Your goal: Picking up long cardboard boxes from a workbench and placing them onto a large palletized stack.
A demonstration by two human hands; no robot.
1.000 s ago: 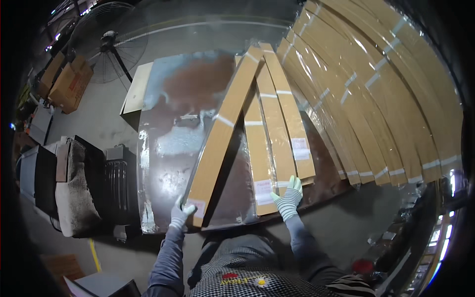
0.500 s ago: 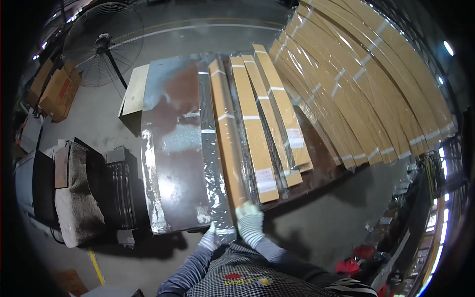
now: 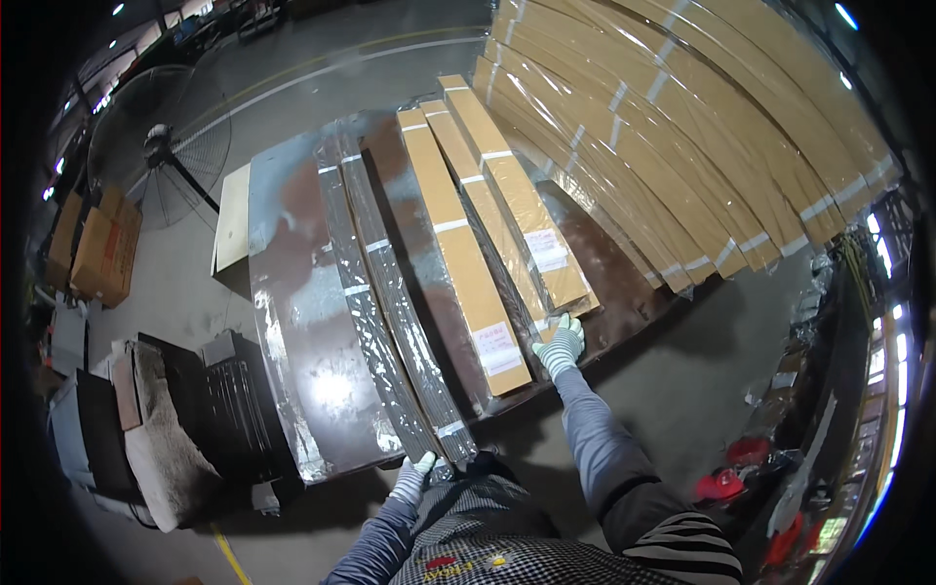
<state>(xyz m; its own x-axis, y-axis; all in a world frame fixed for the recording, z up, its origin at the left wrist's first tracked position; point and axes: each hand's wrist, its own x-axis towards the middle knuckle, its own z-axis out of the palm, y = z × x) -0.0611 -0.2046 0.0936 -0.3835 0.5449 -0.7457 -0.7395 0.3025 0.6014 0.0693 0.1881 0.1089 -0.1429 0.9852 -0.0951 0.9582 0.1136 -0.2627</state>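
My left hand (image 3: 414,476), in a white striped glove, grips the near end of a long dark bundle of strips (image 3: 375,327) in clear film with white bands. A second dark bundle (image 3: 398,292) lies against its right side. My right hand (image 3: 561,348), gloved alike, reaches forward and has its fingers bent over the near end of a long cardboard-faced pack (image 3: 487,210). That pack lies between two other cardboard-faced packs, the left one (image 3: 463,263) and the right one (image 3: 517,195), each with a white label. The fingertips of my right hand are partly hidden.
All the packs lie on a worn brown table (image 3: 336,390). Large film-wrapped cardboard packs (image 3: 673,136) stand fanned at the right. To the left are a fleece-covered piece (image 3: 166,448), a standing fan (image 3: 161,146) and cardboard boxes (image 3: 107,244). Red objects (image 3: 721,483) lie at lower right.
My right hand has left the pack beside the dark bundle and moved right and forward to the middle cardboard pack. Where that pack showed cardboard, a dark face now shows. The view has shifted.
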